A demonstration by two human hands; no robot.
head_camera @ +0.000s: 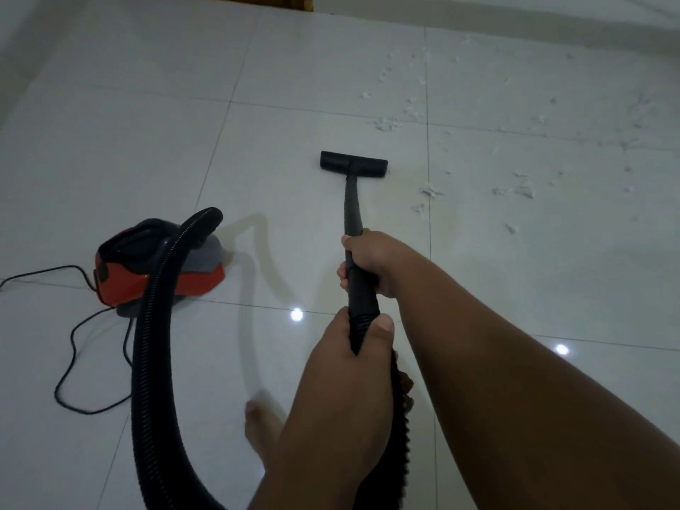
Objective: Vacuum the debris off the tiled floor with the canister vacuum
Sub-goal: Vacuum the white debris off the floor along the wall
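A black vacuum wand (352,207) runs from my hands down to a flat black floor nozzle (353,163) resting on the white tiled floor (147,104). My right hand (371,261) grips the wand higher up. Just below it, my left hand (349,358) is closed around the wand's lower end, where the ribbed black hose (154,325) joins. The hose arcs left to the red and black canister vacuum (158,265) on the floor. White debris (430,191) lies scattered to the right of the nozzle and beyond it, more of the debris (386,124) just ahead.
A thin black power cord (71,347) loops on the tiles to the left of and in front of the canister. My bare foot (261,425) stands on the floor under my left arm. A white wall base (478,9) runs along the far side.
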